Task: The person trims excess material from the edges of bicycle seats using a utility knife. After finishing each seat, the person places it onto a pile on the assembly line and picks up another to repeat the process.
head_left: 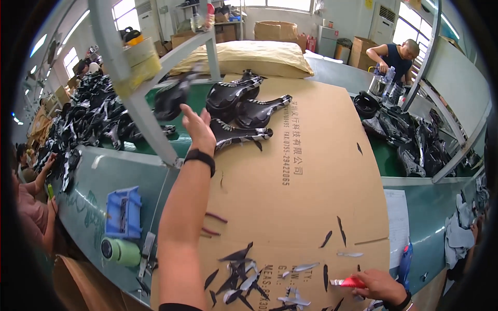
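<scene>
My left hand (197, 128) reaches far forward over the cardboard sheet (316, 176), fingers apart and holding nothing; it wears a black wristband. Just beyond it a black shell piece (174, 96) shows blurred, apart from the fingers. Three black shell pieces with white pattern (236, 93) (262, 110) (239, 135) lie at the cardboard's far end. My right hand (381, 286) rests at the near edge, closed around a red-handled cutter (348, 282). Several dark and silvery trimmed scraps (244, 274) litter the cardboard near me.
A grey metal frame post (140, 111) slants across the left. A blue plastic tray (123, 212) and a green cylinder (118, 251) sit on the bench's left. Heaps of black shells (85, 116) (415, 137) lie on both sides. A tan padded bag (249, 54) lies behind. Another person (397, 57) works at back right.
</scene>
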`<action>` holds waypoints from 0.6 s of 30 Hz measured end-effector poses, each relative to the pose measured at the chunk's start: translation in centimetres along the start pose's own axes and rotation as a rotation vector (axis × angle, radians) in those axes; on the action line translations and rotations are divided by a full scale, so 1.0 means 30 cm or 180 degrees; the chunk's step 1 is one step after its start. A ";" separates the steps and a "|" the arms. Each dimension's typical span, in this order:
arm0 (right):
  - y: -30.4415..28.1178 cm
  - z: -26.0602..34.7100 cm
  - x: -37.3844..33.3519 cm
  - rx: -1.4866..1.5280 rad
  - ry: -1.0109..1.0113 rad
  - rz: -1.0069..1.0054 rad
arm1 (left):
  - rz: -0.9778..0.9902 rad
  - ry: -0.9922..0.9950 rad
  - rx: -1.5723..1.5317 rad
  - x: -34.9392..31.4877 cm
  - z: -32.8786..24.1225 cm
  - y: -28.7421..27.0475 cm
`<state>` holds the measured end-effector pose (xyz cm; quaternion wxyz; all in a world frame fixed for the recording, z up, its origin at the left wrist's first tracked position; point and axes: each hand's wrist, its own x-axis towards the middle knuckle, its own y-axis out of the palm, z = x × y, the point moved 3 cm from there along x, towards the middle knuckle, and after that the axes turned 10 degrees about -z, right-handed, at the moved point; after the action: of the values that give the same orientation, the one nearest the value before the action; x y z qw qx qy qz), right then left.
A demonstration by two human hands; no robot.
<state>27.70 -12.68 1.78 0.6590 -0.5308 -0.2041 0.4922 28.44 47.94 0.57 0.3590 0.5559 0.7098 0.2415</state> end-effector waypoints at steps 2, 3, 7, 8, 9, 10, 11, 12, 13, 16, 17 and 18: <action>0.052 -0.072 -0.001 0.0521 -0.0024 0.0508 | 0.1509 0.0472 0.2613 -0.095 0.180 -0.026; 0.083 -0.101 -0.021 0.0698 0.0393 0.0884 | 0.3077 0.0766 0.3344 -0.246 0.248 -0.044; 0.064 -0.085 0.000 0.1359 0.0528 0.0415 | 0.6091 -0.2085 0.4595 -0.854 0.295 -0.095; 0.081 -0.094 0.000 0.1395 0.0553 0.0428 | 0.6948 -0.1770 0.4390 -0.967 0.237 -0.011; 0.099 -0.101 0.004 0.1360 0.0408 0.0240 | 0.7790 -0.1407 0.4095 -1.050 0.189 0.077; 0.113 -0.103 0.004 0.1317 0.0292 0.0046 | 0.7982 -0.0785 0.3629 -1.068 0.268 0.131; 0.131 -0.106 0.004 0.1340 0.0341 0.0056 | 0.8096 -0.0175 0.3146 -1.056 0.363 0.166; 0.149 -0.117 -0.002 0.1264 0.0479 0.0137 | 0.7440 0.0578 0.3521 -1.014 0.472 0.210; 0.154 -0.119 -0.006 0.1201 0.0539 0.0215 | 0.6666 0.1312 0.3900 -0.940 0.549 0.228; 0.096 -0.093 0.011 0.1410 0.0542 0.0330 | 0.5808 0.3149 0.5179 -0.550 0.734 0.080; 0.077 -0.088 0.008 0.1399 0.0718 0.0277 | 0.5370 0.2478 0.5626 -0.485 0.704 0.107; 0.072 -0.065 0.011 0.0825 0.0698 0.0569 | 0.4991 0.3308 0.5456 -0.340 0.733 0.073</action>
<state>28.44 -13.48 -0.94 0.6938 -0.5080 -0.0180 0.5102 48.16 37.46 -9.10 -0.6716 0.7182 0.1769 0.0423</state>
